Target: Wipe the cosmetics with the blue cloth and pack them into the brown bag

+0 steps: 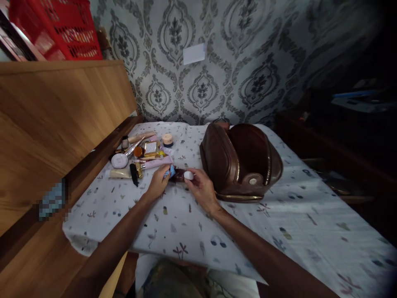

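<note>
My left hand and my right hand meet over the patterned white cloth. Together they grip a small dark tube. The left hand's fingers pinch its blue end, and the right hand's fingers close on its white cap. Just right of the hands stands an open brown leather pouch with a gold zip. To the left lies a heap of cosmetics: tubes, small jars, a round white compact and a black item.
A wooden cabinet side rises along the left, with a red plastic basket on top. Patterned wallpaper is behind the table. Dark furniture stands at the right. The cloth reaches toward the front right.
</note>
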Available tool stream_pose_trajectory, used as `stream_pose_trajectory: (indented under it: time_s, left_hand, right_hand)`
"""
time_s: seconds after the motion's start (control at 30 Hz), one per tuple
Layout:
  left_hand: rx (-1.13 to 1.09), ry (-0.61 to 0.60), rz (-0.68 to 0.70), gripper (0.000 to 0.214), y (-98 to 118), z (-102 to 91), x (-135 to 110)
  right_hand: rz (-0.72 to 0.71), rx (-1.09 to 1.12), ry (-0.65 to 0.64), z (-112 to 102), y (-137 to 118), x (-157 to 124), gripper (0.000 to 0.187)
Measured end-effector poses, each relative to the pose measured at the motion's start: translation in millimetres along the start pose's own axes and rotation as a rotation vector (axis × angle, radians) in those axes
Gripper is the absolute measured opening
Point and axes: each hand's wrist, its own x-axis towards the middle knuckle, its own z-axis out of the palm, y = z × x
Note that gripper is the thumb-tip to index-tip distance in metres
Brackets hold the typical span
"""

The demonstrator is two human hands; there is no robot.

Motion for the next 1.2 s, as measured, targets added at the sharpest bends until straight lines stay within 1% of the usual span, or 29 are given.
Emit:
stream_pose_trajectory:
  time_s: [0.07, 0.1, 0.2, 0.27, 0.33, 0.4, 0.47, 0.57, 0.7, 0.8, 0.87, 0.93, 1.03, 1.1, 1.2]
  left_hand:
    - [0.006, 0.041, -0.02, 0.025, -3.2, -1.2, -1.7]
    - [0.007, 0.057, -0.028, 0.025, -1.4, -2.2, -2.8]
    - [0.003, 0.108, 0.002, 0.026, 15.9, -5.5, -7.8]
    - [-0.004, 0.125, 0.091, 0.027, 31.5, -6.3, -11.9]
    - [-0.009, 0.092, 0.219, 0.029, 43.8, -5.2, -15.6]
    - [-0.004, 0.025, 0.321, 0.03, 48.5, -3.2, -17.7]
    - [0.016, -0.024, 0.35, 0.032, 45.1, -2.1, -18.0]
    - [0.058, -0.045, 0.286, 0.033, 31.1, -3.0, -17.1]
    - [0.095, -0.054, 0.149, 0.034, 14.7, -4.7, -16.4]
    - [0.111, -0.047, 0.082, 0.035, 10.7, -4.3, -15.6]
    - [0.117, -0.03, 0.064, 0.034, 11.5, -4.5, -15.0]
    - [0.112, 0.004, 0.065, 0.032, 14.7, -5.3, -15.1]
    - [0.088, 0.077, 0.133, 0.031, 23.9, -5.4, -17.2]
    - [0.078, 0.105, 0.236, 0.032, 31.6, -2.8, -19.5]
    - [0.097, 0.075, 0.385, 0.035, 40.4, 4.2, -22.6]
  right_hand:
    - [-0.002, 0.015, -0.009, -0.1, -0.4, 0.0, 0.028]
    - [-0.004, 0.015, -0.011, -0.4, -0.8, 0.1, 0.026]
    - [0.0, -0.01, 0.004, -2.4, -3.5, 0.7, 0.022]
    - [0.003, -0.034, 0.017, -4.1, -6.4, 1.2, 0.022]
    - [-0.011, -0.066, 0.019, -5.6, -9.4, 1.3, 0.021]
    - [-0.036, -0.108, 0.016, -6.2, -11.3, 0.9, 0.019]
    - [-0.041, -0.133, 0.023, -5.7, -11.3, 0.0, 0.02]
    - [0.0, -0.116, 0.039, -3.7, -8.3, -1.0, 0.025]
    - [0.018, -0.068, 0.064, -2.3, -4.7, 0.3, 0.027]
    - [-0.013, -0.024, 0.035, -3.3, -4.5, 2.5, 0.03]
    - [-0.021, 0.005, 0.012, -3.9, -4.3, 3.6, 0.031]
    - [-0.008, 0.023, 0.017, -4.0, -3.6, 4.2, 0.03]
    - [0.037, 0.049, 0.046, -3.8, -4.7, 4.2, 0.028]
    - [0.081, 0.076, 0.042, -4.2, -8.3, 3.6, 0.028]
    - [0.136, 0.085, 0.004, -5.4, -16.5, 2.3, 0.03]
